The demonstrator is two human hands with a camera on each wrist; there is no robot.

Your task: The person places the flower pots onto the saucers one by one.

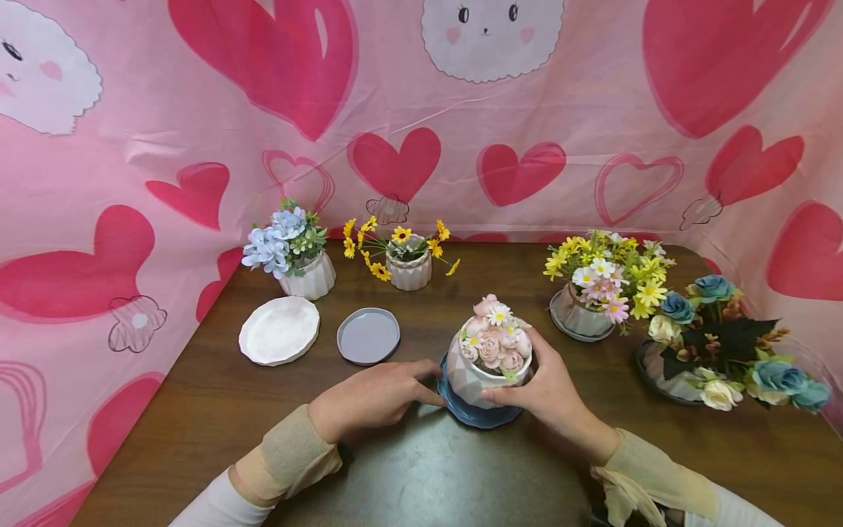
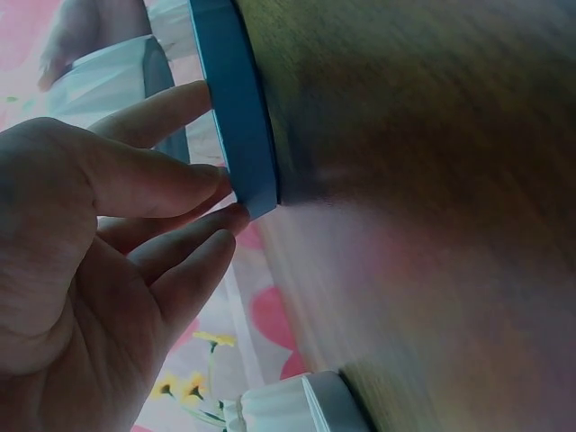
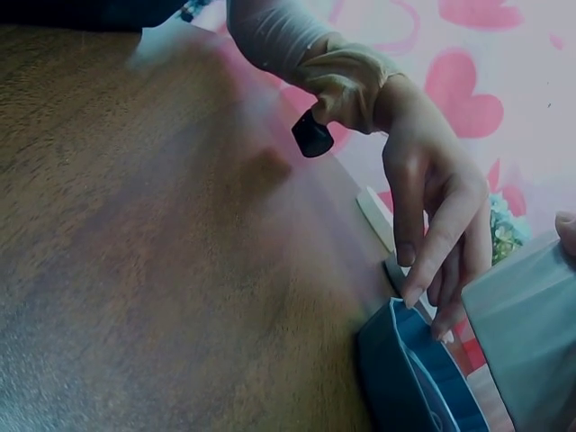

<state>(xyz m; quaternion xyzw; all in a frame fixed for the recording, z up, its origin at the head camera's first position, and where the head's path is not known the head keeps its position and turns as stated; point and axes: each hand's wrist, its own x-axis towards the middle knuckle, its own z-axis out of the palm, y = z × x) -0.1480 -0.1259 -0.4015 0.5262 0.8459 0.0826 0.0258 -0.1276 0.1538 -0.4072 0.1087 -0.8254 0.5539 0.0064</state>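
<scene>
My right hand (image 1: 556, 380) grips a white faceted flowerpot (image 1: 470, 380) by its sides. Pale pink roses and small daisies (image 1: 494, 340) fill it. Beneath the pot is a dark blue saucer (image 1: 484, 417) on the table; the wrist views show the pot's base held just above the saucer's rim. My left hand (image 1: 375, 395) reaches the saucer's left edge, thumb and fingertips touching the rim (image 2: 236, 108) with the fingers extended. In the right wrist view, the left hand's fingertips (image 3: 412, 295) meet the saucer rim beside the pot.
A white saucer (image 1: 279, 331) and a grey saucer (image 1: 369, 337) lie to the left. Behind stand a pot with blue flowers (image 1: 307, 278) and a pot with yellow flowers (image 1: 408, 272). At right, a daisy pot (image 1: 582, 318) and a blue-and-cream rose pot (image 1: 668, 369) sit on saucers.
</scene>
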